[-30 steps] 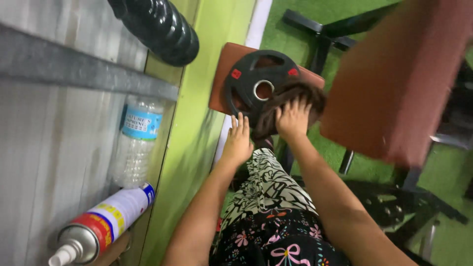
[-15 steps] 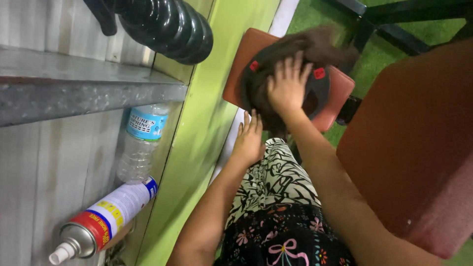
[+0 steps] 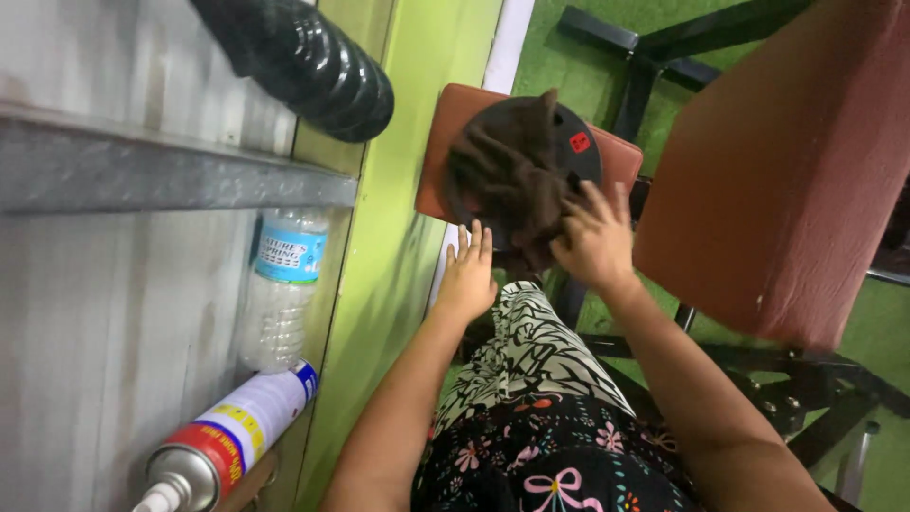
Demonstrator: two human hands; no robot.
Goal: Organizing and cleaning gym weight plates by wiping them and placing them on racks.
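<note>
fingers of the right hand are spread and pressed down on the near edge of a dark brown cloth, pinning it flat rather than closing around it. the left hand lies just beside it, palm down and fingers straight, released, its fingertips near the lower edge of the same cloth; whether they touch it cannot be told.

the cloth is bunched and draped over a black round weight plate, covering most of the plate's face and leaving only the right rim and a small red sticker showing. it lies beyond both hands, further from the body. its long axis runs from the hands up and away toward the top of the view, with a small peak of fabric pointing that way. the plate rests flat on a reddish-brown padded seat, whose corners show to the left and right of it.

a larger reddish-brown pad stands to the right, close to the right forearm. black metal frame bars cross green floor behind. a patterned garment with flowers covers the lap below the arms. to the left, against a grey metal wall, stand a clear plastic water bottle and a spray can, with a black ribbed object above them.
</note>
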